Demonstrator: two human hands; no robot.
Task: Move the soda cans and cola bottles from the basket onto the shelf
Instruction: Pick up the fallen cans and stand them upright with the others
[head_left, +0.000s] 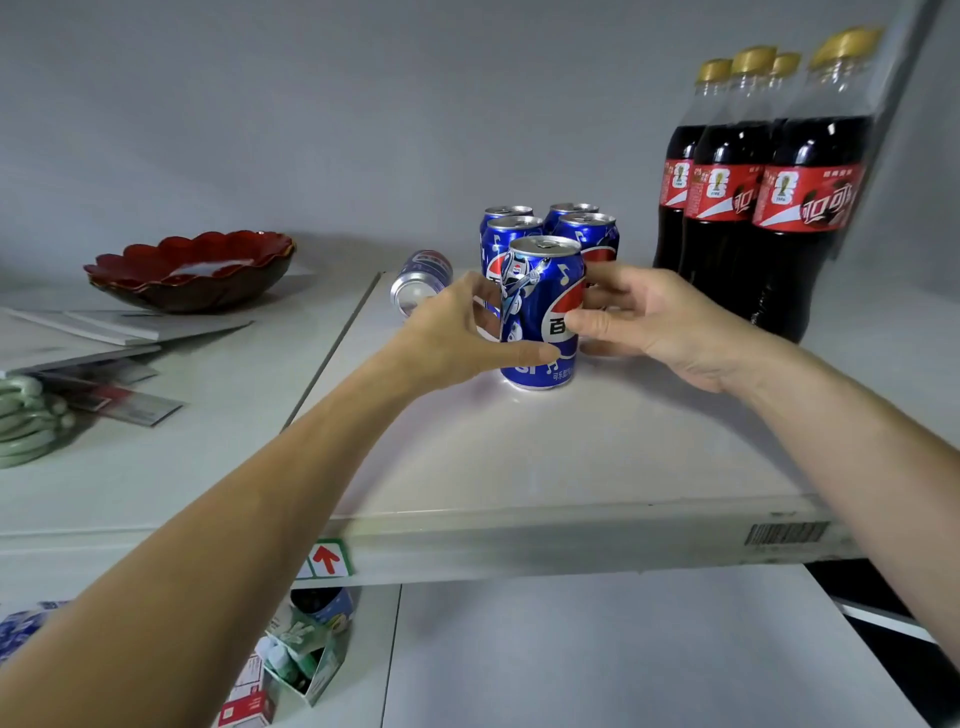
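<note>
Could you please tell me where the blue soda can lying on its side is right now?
In the head view, the tipped blue soda can lies on the white shelf, just left of the upright blue cans, behind the left hand.

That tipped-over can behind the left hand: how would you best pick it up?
The fallen can lies on its side, base toward us, left of the upright cans. I would probably come from above and wrap a hand around its round middle, fingers across the barrel, since its left side is free.
</note>
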